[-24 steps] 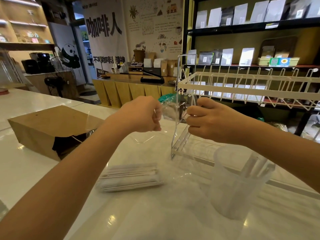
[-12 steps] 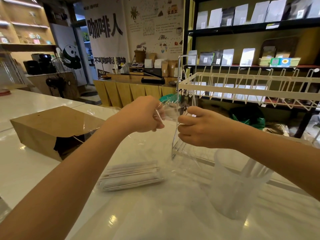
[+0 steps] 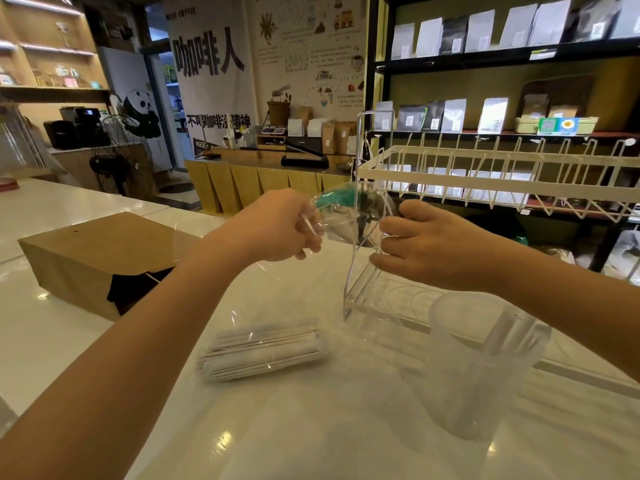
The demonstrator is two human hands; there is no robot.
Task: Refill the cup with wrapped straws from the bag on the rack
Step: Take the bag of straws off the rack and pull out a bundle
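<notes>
I am looking down at a glossy white table (image 3: 69, 334) where a clear plastic bag (image 3: 349, 223) is being pulled open at its top. The film looks thin, crinkly and slippery, so I judge it weighs almost nothing and is best held by pinching its loose mouth edges. At the bottom of the bag, lying on the table, is a flat bundle of paper-wrapped straws (image 3: 266, 351); these look light and slightly stiff, likely easy to crease, so I would take them around the middle as a bundle.

My left hand (image 3: 280, 226) is curling shut, its fingers pinching one side of the bag's mouth. My right hand (image 3: 426, 251) is also closing on the other side of the film, knuckles up, just in front of the white wire rack (image 3: 485, 181). The two hands are near each other but apart, with the film stretched between them.

A frosted translucent cup (image 3: 481, 368) is standing upright on the table below my right forearm, holding a few straws.
</notes>
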